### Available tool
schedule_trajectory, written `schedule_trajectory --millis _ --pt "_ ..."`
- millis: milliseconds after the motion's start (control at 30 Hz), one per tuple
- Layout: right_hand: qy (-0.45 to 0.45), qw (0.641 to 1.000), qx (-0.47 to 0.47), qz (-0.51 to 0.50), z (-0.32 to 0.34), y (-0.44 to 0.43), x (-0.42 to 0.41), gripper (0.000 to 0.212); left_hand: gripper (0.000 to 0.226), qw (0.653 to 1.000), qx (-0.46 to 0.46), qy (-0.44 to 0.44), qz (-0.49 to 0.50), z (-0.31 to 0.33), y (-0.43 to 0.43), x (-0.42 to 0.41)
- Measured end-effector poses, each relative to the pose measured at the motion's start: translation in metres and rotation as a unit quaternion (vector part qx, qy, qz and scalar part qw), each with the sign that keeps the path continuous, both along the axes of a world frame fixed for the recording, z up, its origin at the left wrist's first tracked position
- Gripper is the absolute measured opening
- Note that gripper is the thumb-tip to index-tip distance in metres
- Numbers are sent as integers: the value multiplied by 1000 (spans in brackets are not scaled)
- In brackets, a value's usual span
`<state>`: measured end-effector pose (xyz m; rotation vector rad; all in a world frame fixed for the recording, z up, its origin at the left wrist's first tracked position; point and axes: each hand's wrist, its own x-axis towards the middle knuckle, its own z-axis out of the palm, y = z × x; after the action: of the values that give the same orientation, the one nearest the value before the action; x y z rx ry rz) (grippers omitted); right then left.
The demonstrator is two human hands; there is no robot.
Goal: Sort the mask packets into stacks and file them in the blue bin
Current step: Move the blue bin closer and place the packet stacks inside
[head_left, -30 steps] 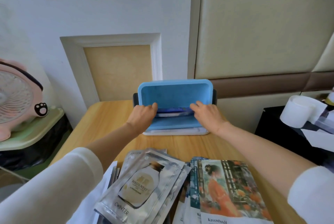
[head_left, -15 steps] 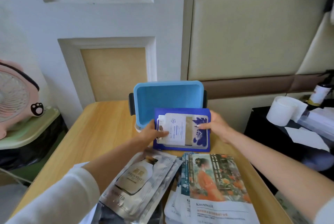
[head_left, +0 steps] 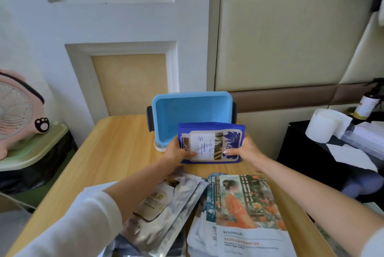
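Your left hand (head_left: 176, 152) and right hand (head_left: 245, 149), fingers pinching the blue mask packets (head_left: 211, 142) upright, just before the blue bin (head_left: 191, 111), above the tabletop (head_left: 120, 142)

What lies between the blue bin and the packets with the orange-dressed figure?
The dark blue packets, gripped by the left hand and right hand, in the head view.

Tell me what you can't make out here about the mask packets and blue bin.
Head view:
Lower inside of the blue bin: behind the dark blue packets in the left hand and right hand.
How many dark blue packets: only the front shows.
Some silver packets: under the left forearm, cut by the bottom edge.
Print on the picture packets: blurred.
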<state>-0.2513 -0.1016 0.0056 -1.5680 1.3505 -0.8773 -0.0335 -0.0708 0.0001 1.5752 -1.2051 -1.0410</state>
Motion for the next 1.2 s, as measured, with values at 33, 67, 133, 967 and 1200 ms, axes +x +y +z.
schedule_trajectory --millis 33,67,133,967,1200 --pt "4 1000 9 12 2 -1 -2 31 56 1000 4 -1 3 -1 0 0" --pt "-13 1000 6 21 8 -3 -3 32 55 1000 5 -4 6 -1 0 -1" --pt "-48 997 -46 33 33 -5 -4 35 51 1000 5 -5 12 1 -1 -2" --pt "636 621 -443 120 70 -30 93 42 69 981 38 -97 165 7 -28 80" --pt "673 596 -401 174 28 -53 109 34 43 981 -10 -139 136 -4 -44 92"
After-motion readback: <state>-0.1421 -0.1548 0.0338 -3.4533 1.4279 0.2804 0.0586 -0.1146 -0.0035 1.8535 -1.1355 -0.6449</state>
